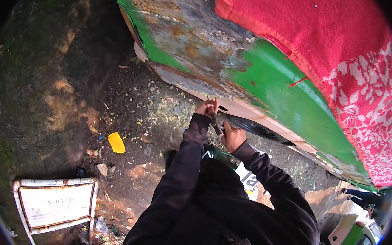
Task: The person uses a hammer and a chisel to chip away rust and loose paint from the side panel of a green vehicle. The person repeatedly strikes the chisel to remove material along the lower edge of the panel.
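In front of me is the body of a car (289, 76), green paint over part of it and scraped, rusty bare metal elsewhere. Both my hands are together at its pale lower edge (246, 111). My left hand (203, 109) is closed round the upper part of a slim hand tool (212, 116) with a reddish-brown grip; a thin tip points toward the panel. Lower down, my right hand (235, 138) is curled at the tool's greyish end, its thumb up. Whether that end is a separate piece cannot be made out. A dark wheel (258, 129) shows beside my right hand.
A red towel (317, 30) with white flowers drapes over the car. Paint flakes litter the dark ground (158, 107), with a yellow scrap (116, 142) to the left. A rusty white-framed sign (57, 205) stands lower left. At lower right are a person (365, 197) and a green-and-white car (352, 234).
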`<control>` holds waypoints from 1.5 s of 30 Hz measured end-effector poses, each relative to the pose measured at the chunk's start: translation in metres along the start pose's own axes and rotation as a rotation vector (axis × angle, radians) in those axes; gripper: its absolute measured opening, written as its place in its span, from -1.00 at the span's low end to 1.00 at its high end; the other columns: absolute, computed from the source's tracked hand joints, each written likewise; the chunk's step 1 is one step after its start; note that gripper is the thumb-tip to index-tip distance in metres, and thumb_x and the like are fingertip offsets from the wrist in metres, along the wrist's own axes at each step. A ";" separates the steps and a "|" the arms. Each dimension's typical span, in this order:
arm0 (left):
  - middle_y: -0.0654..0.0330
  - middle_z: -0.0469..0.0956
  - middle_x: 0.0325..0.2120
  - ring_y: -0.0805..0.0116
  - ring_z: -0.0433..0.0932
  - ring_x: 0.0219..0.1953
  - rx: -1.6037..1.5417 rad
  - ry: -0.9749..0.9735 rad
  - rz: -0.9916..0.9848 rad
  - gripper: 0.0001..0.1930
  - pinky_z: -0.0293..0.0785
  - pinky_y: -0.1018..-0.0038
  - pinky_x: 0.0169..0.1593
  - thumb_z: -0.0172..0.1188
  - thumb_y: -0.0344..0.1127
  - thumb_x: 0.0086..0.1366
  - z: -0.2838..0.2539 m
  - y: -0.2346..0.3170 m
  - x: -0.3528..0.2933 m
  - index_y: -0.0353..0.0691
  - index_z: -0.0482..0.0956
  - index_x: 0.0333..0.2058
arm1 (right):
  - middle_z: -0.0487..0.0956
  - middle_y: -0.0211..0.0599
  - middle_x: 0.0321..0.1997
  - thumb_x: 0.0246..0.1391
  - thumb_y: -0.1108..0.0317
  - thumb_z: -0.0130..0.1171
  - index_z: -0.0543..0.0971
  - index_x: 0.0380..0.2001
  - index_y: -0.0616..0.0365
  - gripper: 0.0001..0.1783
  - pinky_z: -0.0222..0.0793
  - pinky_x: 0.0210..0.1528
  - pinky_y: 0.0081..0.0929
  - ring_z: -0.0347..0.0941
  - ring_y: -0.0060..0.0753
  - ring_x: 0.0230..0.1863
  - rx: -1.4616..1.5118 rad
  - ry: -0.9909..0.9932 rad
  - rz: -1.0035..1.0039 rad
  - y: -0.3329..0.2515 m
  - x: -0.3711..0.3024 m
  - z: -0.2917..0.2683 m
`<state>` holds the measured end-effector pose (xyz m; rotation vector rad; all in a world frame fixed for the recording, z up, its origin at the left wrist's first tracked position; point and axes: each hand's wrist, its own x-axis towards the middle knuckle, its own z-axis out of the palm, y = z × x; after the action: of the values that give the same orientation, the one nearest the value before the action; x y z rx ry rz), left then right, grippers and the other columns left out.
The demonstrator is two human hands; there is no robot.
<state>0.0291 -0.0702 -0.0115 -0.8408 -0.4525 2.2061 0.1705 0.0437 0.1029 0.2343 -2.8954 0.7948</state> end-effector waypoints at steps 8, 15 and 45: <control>0.18 0.26 -0.64 0.51 0.38 -0.60 0.009 -0.040 -0.133 -0.86 0.58 0.58 -0.29 -0.11 -0.70 0.11 -0.010 0.008 0.011 -0.40 0.23 -0.59 | 0.47 -0.02 -0.67 0.00 0.28 0.07 0.34 -0.39 0.19 -0.78 0.32 -0.55 -0.09 0.43 0.09 -0.61 0.085 0.021 -0.036 0.004 -0.009 0.000; 0.26 0.22 -0.65 0.61 0.24 -0.69 0.183 0.108 0.053 -0.79 0.57 0.55 -0.27 -0.07 -0.59 0.22 -0.033 0.036 -0.009 -0.33 0.21 -0.60 | 0.47 0.02 -0.68 -0.09 0.34 0.08 0.40 -0.18 0.23 -0.65 0.34 -0.51 -0.08 0.45 0.13 -0.59 0.120 0.060 0.104 -0.014 -0.018 -0.016; 0.25 0.23 -0.65 0.55 0.28 -0.65 -0.073 0.057 -0.114 -0.90 0.58 0.56 -0.30 -0.10 -0.63 0.19 0.012 0.025 -0.031 -0.45 0.27 -0.51 | 0.49 -0.12 -0.62 0.06 0.26 0.09 0.38 -0.32 0.10 -0.80 0.32 -0.57 -0.20 0.44 -0.03 -0.65 0.235 -0.057 -0.038 -0.067 0.007 -0.021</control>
<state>0.0248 -0.1104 -0.0028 -0.8926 -0.5430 2.0664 0.1776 -0.0030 0.1551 0.3392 -2.8365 1.1405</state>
